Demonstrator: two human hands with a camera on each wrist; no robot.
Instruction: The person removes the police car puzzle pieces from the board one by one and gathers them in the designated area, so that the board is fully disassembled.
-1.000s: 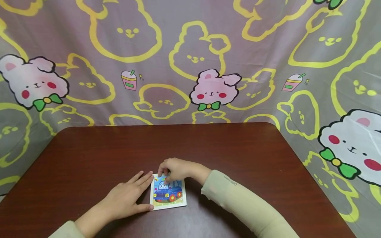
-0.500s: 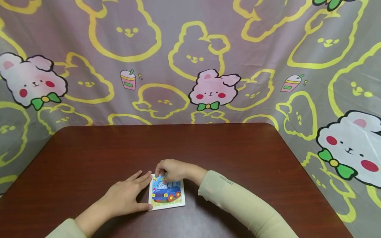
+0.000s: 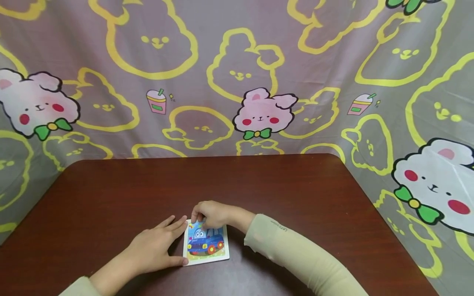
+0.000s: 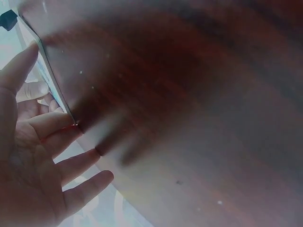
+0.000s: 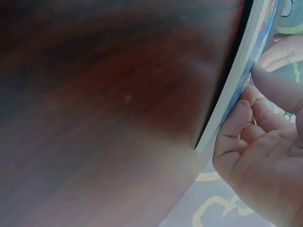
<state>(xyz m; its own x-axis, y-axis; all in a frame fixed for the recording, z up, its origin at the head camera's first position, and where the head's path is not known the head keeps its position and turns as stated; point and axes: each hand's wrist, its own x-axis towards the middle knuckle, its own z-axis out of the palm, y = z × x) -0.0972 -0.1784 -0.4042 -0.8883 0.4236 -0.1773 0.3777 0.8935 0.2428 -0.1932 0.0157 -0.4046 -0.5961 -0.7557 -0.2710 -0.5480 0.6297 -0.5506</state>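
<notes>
Head view: very little change recorded over the last second. The card (image 3: 206, 246), printed with a blue car, lies face up on the near part of the table (image 3: 244, 181), between the two hands. It sits slightly further left and lower in frame than before; the cloth (image 3: 200, 92) behind has slid much the same way, so the shift is attributed to the camera.

Left hand (image 3: 152, 247): posture unaltered. Fingers extended and spread, thumb at the card's near left corner, a fingertip at the far left one. No grasp; contact is along the left edge only, and the left wrist view agrees.

Right hand (image 3: 214, 213): reaches over the card's far edge, fingers bent, tips down on the printed face. Right wrist view confirms the contact; whether anything is pinched, cannot tell. Position relative to the card is nearly the same as a second ago.

Finding: in my judgement the work is at a stage of small finger movements on the far left part of the face, with the left hand steadying. No progress can be certified.
</notes>
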